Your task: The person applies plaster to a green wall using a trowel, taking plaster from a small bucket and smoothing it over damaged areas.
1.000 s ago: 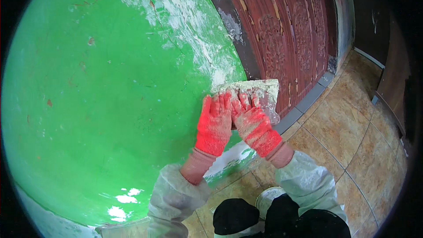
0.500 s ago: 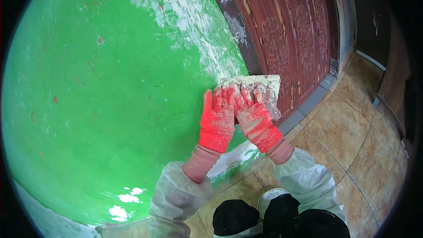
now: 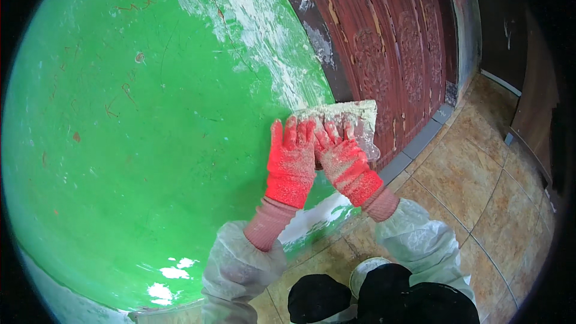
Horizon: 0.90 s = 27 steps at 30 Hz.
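A wide putty knife (image 3: 362, 128), its blade crusted with pale filler, lies against the green wall (image 3: 180, 162) where it meets the dark door frame. Both my hands wear red gloves dusted with filler and hold it side by side. My left hand (image 3: 291, 159) is at the left part of the blade, fingers straight and close together. My right hand (image 3: 345, 159) grips the handle side, its fingers spread over the blade. Both thumbs and most of the handle are hidden. White filler streaks (image 3: 270, 42) run up the wall above the blade.
A carved reddish-brown door (image 3: 384, 42) with peeling strips stands right of the wall, above a grey sill (image 3: 425, 138). Brown tiles (image 3: 462, 186) cover the floor. A whitish round container (image 3: 365, 270) is partly hidden by my dark-clothed legs. A crack (image 3: 219, 9) runs down the upper wall.
The view has shifted slightly. Both hands and the putty knife stay in nearly the same place beside the door frame, with the same hold.
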Tool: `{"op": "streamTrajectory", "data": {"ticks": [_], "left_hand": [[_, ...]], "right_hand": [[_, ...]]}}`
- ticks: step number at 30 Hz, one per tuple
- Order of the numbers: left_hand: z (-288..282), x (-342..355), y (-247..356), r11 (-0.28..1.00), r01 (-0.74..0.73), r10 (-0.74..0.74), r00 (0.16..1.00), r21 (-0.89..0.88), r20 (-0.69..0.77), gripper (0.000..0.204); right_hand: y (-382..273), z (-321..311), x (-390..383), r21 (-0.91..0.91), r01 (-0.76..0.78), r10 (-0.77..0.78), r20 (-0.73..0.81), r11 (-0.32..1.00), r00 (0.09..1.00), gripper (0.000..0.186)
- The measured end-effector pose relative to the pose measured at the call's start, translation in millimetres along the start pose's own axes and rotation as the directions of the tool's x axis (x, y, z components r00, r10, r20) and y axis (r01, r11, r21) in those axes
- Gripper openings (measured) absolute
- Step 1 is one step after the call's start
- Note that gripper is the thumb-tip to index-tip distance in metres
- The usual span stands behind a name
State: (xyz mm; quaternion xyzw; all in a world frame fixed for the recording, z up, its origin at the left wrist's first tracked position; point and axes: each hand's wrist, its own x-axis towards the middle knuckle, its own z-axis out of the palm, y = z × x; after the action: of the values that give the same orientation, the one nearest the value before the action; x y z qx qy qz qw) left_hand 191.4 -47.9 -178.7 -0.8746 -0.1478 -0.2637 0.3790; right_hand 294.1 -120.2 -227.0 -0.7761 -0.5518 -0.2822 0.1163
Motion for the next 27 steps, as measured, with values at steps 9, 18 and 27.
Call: {"op": "streamTrajectory", "data": {"ticks": [9, 18, 27], "left_hand": [[-61, -30, 8, 0.615, 0.351, -0.602, 0.787, -0.706, -0.133, 0.066], [-39, -76, 67, 0.34, 0.485, -0.637, 0.749, -0.806, 0.182, 0.068], [-34, -98, 81, 0.259, 0.535, -0.603, 0.74, -0.804, 0.298, 0.065]], "right_hand": [[27, -81, 26, 0.193, -0.021, 0.086, -0.335, 0.981, 0.938, 0.057], [9, 27, -26, 0.007, 0.036, -0.037, 0.087, 0.999, 0.996, 0.048], [13, -46, 30, 0.11, 0.0, 0.042, -0.377, 0.994, 0.925, 0.053]]}}
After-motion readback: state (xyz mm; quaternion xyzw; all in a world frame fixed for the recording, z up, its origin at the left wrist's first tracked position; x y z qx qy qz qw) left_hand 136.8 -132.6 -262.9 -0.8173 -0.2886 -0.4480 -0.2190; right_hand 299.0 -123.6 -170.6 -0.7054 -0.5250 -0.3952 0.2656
